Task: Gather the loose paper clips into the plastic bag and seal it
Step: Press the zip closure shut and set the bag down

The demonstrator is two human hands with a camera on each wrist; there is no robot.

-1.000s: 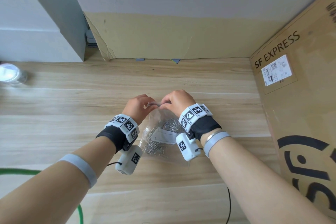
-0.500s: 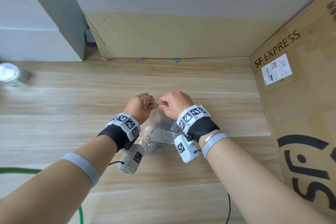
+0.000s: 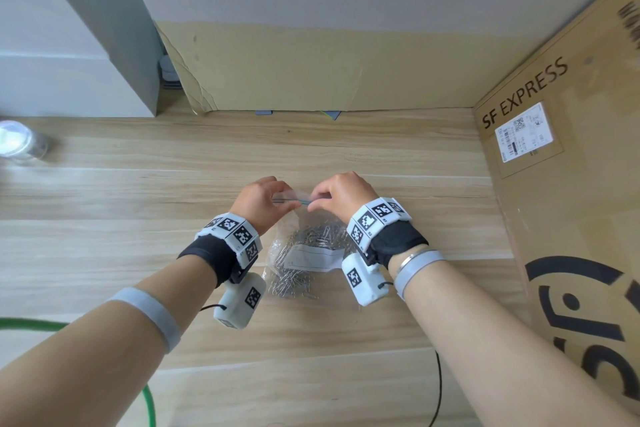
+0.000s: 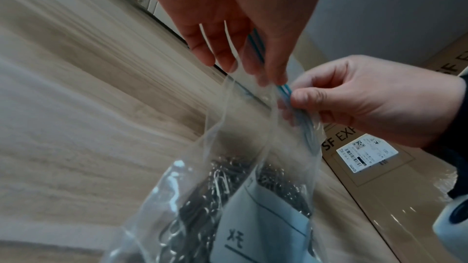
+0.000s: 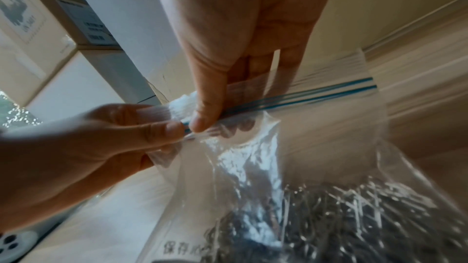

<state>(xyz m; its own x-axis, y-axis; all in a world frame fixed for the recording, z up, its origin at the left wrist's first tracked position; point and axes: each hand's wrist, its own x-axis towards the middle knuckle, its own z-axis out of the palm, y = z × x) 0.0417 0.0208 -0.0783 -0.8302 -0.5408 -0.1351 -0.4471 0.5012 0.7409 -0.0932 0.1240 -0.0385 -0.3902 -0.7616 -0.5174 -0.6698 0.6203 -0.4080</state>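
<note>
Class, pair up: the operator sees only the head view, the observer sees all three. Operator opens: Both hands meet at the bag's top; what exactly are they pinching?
Observer: In the right wrist view, the right hand pinches the plastic bag's zip strip, two blue lines.
Operator: And the other one?
Observer: The left hand pinches that strip too, thumb tip beside the right thumb.
Operator: Past the right thumb?
Observer: The strip runs unheld to the bag's edge.

The hands have moved a little apart along the top of the bag (image 3: 304,253). More of the blue zip strip (image 3: 292,200) shows between the left hand (image 3: 258,203) and right hand (image 3: 341,196) now.
</note>
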